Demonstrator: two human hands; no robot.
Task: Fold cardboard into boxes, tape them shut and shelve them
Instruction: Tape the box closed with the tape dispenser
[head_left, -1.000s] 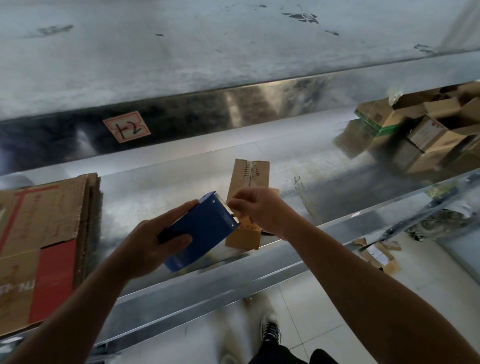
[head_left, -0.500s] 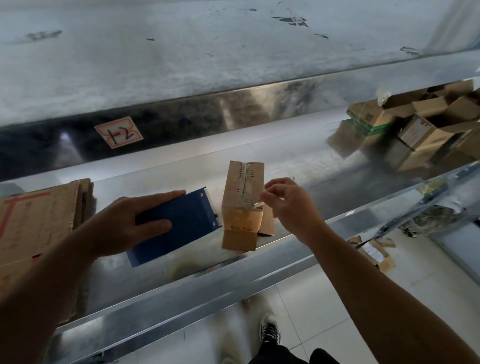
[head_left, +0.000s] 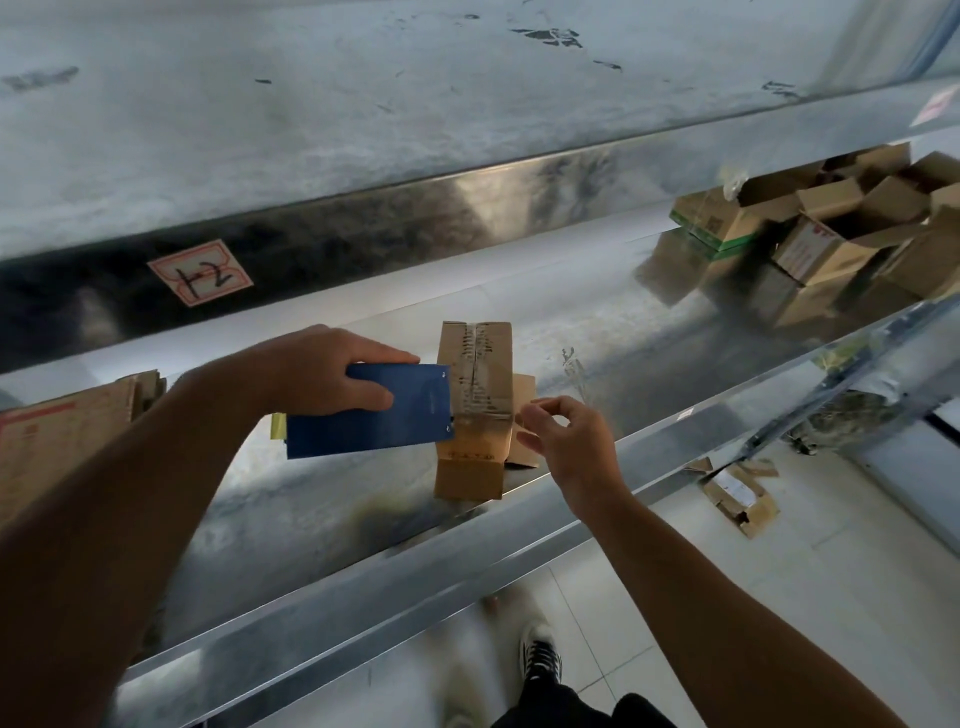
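Now the small cardboard box (head_left: 475, 384) sits between the hands: left hand (head_left: 322, 374) grips the blue tape dispenser (head_left: 374, 421) against it, right hand (head_left: 566, 447) pinches the clear tape (head_left: 483, 415). Unsteadied, the box may skid, wrinkling the tape.

The scene is lit dimly and coolly. Glare is thrown back from the metal shelf (head_left: 597, 312), where the boxes (head_left: 831, 234) at the right are mirrored. Straight edges are bowed by the wide lens; the shoe (head_left: 540, 654) and floor (head_left: 649, 545) below are blurred.
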